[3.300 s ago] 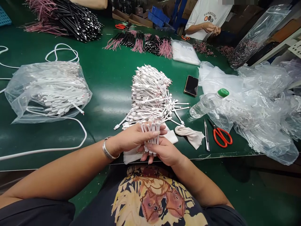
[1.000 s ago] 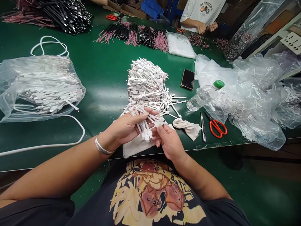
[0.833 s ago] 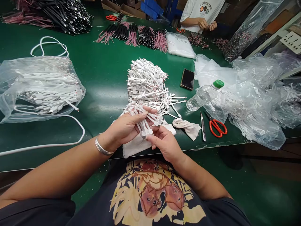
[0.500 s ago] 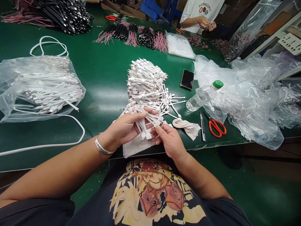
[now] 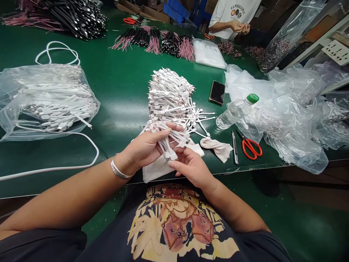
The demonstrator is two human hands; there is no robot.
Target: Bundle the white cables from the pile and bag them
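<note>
A bundle of short white cables [image 5: 166, 145] with flat metal-tipped plugs lies across my left hand [image 5: 148, 147], whose thumb and fingers are wrapped round it. My right hand [image 5: 191, 165] is at the lower plug ends of the bundle, thumb and fingers close together at a plug; the grip is partly hidden. Just beyond both hands, a large pile of white cables [image 5: 170, 96] rests on the green table [image 5: 120, 91]. Under my hands is a white cloth [image 5: 152, 171]. Another crumpled cloth [image 5: 218, 148] lies right of them.
Right of the pile are a phone [image 5: 217, 92], a clear bottle [image 5: 234, 112], a tweezer-like tool [image 5: 235, 147], red-handled scissors [image 5: 252, 148] and plastic bags [image 5: 294, 123]. A bag of cables [image 5: 54, 102] lies left. Across the table, a person's hands [image 5: 240, 27] show.
My right hand has shifted slightly left and down, from the plugs at the right of the bundle to its lower ends. My left hand stays nearly still with the bundle.
</note>
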